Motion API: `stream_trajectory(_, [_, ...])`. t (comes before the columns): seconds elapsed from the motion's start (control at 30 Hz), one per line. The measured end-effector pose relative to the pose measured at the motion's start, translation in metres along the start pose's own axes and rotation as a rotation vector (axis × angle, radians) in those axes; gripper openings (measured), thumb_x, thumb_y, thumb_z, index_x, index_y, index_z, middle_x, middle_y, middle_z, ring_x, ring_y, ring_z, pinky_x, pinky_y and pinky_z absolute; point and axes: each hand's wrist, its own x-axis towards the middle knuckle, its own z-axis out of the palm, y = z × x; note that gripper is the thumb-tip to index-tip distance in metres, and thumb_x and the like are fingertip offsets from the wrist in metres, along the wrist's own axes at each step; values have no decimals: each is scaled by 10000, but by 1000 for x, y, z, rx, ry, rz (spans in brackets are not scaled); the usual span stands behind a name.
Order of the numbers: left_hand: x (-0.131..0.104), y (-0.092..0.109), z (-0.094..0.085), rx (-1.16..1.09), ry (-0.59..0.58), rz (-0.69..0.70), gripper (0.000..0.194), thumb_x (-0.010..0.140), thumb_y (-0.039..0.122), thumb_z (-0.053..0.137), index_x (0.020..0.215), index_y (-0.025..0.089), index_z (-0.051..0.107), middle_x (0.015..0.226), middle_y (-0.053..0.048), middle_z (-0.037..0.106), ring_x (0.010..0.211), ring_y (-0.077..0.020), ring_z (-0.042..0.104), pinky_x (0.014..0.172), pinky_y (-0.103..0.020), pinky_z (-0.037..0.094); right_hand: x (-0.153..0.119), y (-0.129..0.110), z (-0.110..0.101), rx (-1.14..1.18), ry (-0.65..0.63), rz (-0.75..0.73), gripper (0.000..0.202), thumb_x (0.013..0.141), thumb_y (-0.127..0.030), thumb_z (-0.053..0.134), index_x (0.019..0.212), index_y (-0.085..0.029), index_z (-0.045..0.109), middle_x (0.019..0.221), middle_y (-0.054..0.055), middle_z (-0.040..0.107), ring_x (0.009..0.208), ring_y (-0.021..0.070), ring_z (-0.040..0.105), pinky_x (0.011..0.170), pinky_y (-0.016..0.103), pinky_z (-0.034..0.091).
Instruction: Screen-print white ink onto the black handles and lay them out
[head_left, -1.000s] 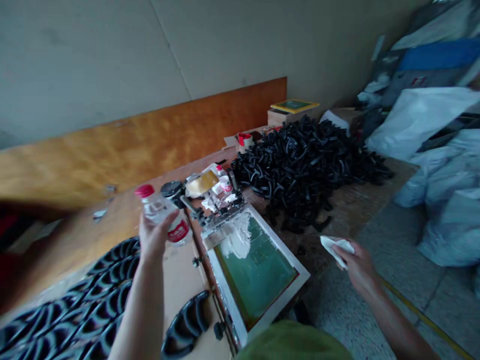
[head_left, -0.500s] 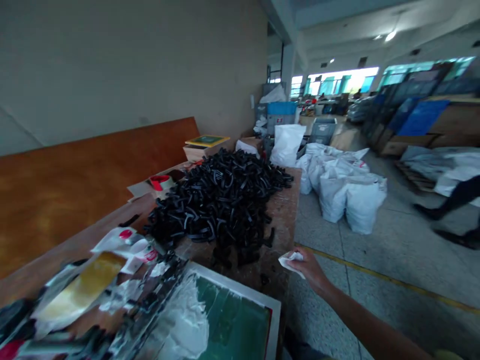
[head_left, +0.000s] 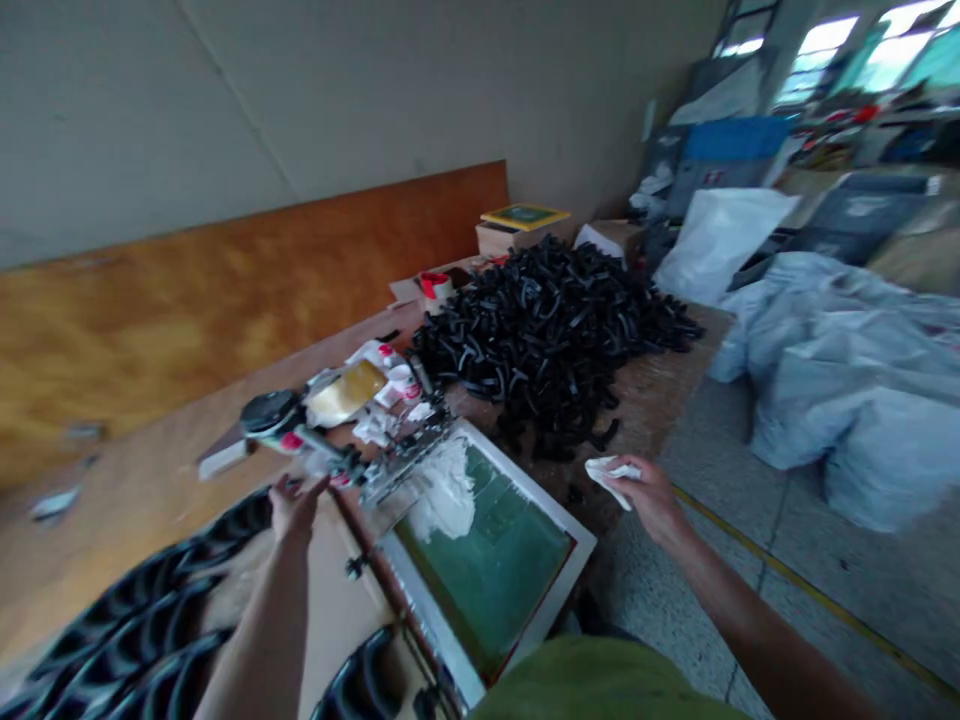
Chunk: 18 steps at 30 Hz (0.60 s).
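Observation:
My right hand is closed on a folded white cloth, held beyond the right edge of a framed green screen. White paste covers the upper left of that screen. My left hand is raised left of the screen, fingers apart, near a bottle with a red cap; nothing shows in it. Rows of curved black pieces lie at the lower left beside my left forearm. A big heap of black curved parts sits behind the screen.
On the table, a round dark tin, a yellowish pad and a tape roll lie toward the wooden backboard. White sacks stand on the floor at right, near grey bins.
The view has swung left and down. My left hand and the rows of black pieces have come into view, and the walking person's legs are gone. My right hand still holds the cloth.

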Motion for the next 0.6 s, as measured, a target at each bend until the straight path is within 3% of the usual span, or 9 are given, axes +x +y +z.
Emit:
stream_trajectory(0.07, [-4,-37,-1,-84,204,-312,526,626,315,791,1048,167,514,810,10,580,819,-210,604,794,-449,524,5,3,0,-26,-53,-26,256,535,-315,782,727,-180,680,716,22,688,598,159,567,532,260,414])
stream_trajectory(0.1, [-8,-50,-2,-148,270,-381,552,591,306,797,1049,173,519,853,-5,599,872,-219,611,841,-444,512,8,5,-1,-28,-76,-37,270,540,-324,790,736,-175,680,746,31,695,621,162,581,546,261,427])
stream_trajectory(0.2, [-36,-69,-6,-265,257,-281,529,614,365,757,1069,176,563,1044,-78,643,995,-236,620,918,-419,485,15,12,-1,-12,-140,-26,321,546,-348,818,772,-167,679,794,48,705,682,178,621,584,269,468])
stream_trajectory(0.4, [-115,-60,-1,-134,2,-70,426,711,479,690,1040,212,641,1130,-95,667,1062,-260,622,889,-398,502,27,17,7,13,-215,106,386,536,-382,854,805,-181,665,652,11,651,518,127,558,432,215,407])
stream_trajectory(0.5, [-128,-53,11,-100,-93,-8,436,713,444,690,1084,222,633,1139,-85,667,1066,-249,619,868,-381,509,33,11,15,8,-247,118,401,537,-396,858,824,-180,680,621,5,646,446,104,507,384,211,368])
stream_trajectory(0.6, [-123,-49,21,15,-142,56,468,718,387,689,1150,227,605,1160,-81,660,1055,-242,620,882,-389,503,38,4,23,12,-261,86,401,557,-388,845,864,-171,705,705,38,698,499,127,566,436,234,431])
